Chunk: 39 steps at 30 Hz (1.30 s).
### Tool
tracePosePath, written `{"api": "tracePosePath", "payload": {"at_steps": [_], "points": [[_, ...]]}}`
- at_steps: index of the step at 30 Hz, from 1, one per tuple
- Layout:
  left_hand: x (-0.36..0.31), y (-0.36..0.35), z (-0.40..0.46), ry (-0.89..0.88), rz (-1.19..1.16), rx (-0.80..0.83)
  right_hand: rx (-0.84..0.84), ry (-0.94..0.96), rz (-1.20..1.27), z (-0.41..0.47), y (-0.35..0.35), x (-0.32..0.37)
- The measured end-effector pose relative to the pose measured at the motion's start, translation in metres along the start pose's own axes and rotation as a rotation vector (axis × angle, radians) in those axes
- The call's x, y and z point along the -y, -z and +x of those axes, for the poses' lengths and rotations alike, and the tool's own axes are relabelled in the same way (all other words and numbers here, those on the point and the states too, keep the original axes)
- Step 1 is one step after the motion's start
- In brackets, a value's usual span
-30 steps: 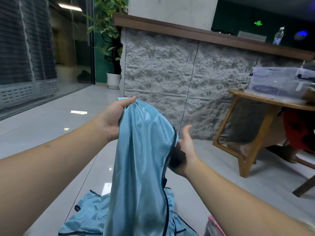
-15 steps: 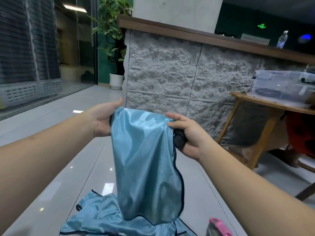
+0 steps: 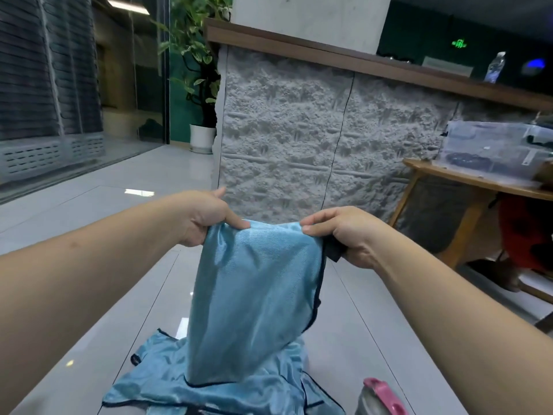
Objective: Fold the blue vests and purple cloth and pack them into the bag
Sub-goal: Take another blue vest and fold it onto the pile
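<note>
A shiny blue vest (image 3: 254, 298) with dark trim hangs in the air between my hands. My left hand (image 3: 206, 218) pinches its top left corner. My right hand (image 3: 344, 232) pinches the top right corner, with a bit of dark trim bunched under the palm. The vest's lower edge reaches down onto more blue vests (image 3: 209, 381) lying crumpled on the floor. At the bottom right edge shows a grey thing with a pink part (image 3: 380, 396), perhaps the bag; I cannot tell. No purple cloth is in view.
A grey stone-textured counter wall (image 3: 299, 145) stands ahead. A wooden table (image 3: 466, 181) with a clear plastic box (image 3: 493, 148) is at the right, something red beneath it. A potted plant (image 3: 200, 85) stands at the back left. The floor is glossy pale tile (image 3: 89, 223).
My hands have moved lower and a little wider apart, stretching the vest's top edge flat. The right hand went from an open palm to pinching the corner.
</note>
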<state>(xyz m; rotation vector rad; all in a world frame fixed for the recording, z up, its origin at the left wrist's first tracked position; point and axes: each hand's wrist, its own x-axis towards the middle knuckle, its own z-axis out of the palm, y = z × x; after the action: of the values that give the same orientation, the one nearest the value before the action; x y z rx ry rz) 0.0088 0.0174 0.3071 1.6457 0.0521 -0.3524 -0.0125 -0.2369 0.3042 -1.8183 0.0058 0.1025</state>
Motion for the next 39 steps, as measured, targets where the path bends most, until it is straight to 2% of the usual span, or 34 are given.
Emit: {"api": "tracePosePath", "payload": {"at_steps": [4, 8, 11, 15, 19, 24, 30, 33, 35, 37, 39], "points": [[-0.002, -0.012, -0.002, -0.025, 0.016, -0.008, 0.034, 0.035, -0.168, -0.009, -0.006, 0.004], [-0.001, -0.015, 0.002, 0.001, -0.027, -0.009, 0.171, 0.047, -0.637, -0.014, -0.012, 0.009], [0.0, -0.016, 0.001, 0.008, -0.01, 0.01, 0.203, 0.039, -0.901, -0.015, -0.015, 0.007], [0.001, -0.014, -0.006, 0.032, 0.014, 0.143, 0.13, 0.084, -1.001, -0.012, -0.014, 0.004], [0.004, -0.008, -0.011, 0.026, 0.231, 0.204, 0.064, 0.106, -0.925, -0.011, -0.004, 0.004], [0.008, -0.003, -0.01, -0.039, 0.584, 0.031, 0.106, 0.116, -0.691, -0.011, 0.008, 0.002], [0.0, 0.006, -0.018, -0.08, 0.611, 0.06, 0.202, 0.122, -0.463, -0.01, 0.023, -0.003], [0.0, 0.012, -0.018, -0.131, 0.529, 0.09, 0.239, 0.1, -0.422, -0.008, 0.029, -0.004], [0.003, 0.016, -0.019, -0.155, 0.353, 0.131, 0.299, 0.065, -0.343, -0.009, 0.032, -0.005], [0.008, 0.019, -0.02, -0.153, 0.119, 0.164, 0.296, 0.044, -0.107, -0.007, 0.033, -0.009], [0.013, 0.019, -0.02, -0.142, -0.062, 0.137, 0.183, 0.048, 0.217, -0.003, 0.027, -0.015]]}}
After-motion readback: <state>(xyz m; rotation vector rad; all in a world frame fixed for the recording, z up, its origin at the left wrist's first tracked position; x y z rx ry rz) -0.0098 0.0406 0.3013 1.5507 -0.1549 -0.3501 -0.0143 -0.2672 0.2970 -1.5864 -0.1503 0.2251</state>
